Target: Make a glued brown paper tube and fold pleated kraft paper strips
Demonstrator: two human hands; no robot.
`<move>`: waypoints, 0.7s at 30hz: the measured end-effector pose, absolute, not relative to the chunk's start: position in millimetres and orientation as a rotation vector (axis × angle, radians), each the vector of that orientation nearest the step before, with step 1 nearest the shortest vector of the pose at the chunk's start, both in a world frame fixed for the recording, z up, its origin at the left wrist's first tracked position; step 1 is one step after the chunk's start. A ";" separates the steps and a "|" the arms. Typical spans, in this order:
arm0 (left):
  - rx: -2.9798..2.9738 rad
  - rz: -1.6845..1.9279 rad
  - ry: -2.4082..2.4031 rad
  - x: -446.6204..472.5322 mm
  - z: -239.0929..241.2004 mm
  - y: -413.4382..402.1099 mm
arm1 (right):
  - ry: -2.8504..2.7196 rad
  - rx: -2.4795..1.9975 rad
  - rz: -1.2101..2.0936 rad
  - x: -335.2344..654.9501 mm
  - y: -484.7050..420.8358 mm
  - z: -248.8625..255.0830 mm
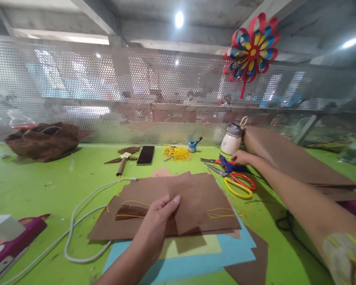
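A piece of brown paper [192,204] is pinched between the thumb and fingers of my left hand [158,217], above larger brown sheets [106,227]. On those sheets lie a dark brown strip [130,212] and thin yellow strands [221,213]. My right hand [241,157] reaches far forward, its fingers curled closed at a blue and orange glue gun [225,164]. Just in front of the glue gun lie scissors with red handles [249,181] and scissors with yellow handles [239,190], partly overlapping. My right fingertips are small and partly hidden.
Behind the sheets are a phone [145,155], yellow shredded paper [176,152], a small blue jar [192,147] and a white container [231,139]. A white cable [69,237] loops left near a purple power strip [23,241]. Folded brown paper [296,158] stands right; blue paper [240,253] lies below.
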State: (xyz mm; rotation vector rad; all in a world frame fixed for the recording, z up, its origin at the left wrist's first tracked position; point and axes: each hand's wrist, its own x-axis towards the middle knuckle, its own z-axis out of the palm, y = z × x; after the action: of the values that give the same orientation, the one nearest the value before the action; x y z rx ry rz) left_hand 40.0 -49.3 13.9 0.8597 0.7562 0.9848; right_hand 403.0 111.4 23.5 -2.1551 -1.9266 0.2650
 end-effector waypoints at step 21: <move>0.844 1.035 0.811 43.2 6.8 -45.9 | -2.305 -2.138 0.291 394.8 39.7 -15.1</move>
State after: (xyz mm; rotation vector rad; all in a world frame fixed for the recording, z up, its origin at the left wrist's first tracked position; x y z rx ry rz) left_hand 43.2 -45.9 6.8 0.8438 0.8114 1.0346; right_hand 394.8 39.7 -15.1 -2.1381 -2.3054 0.2910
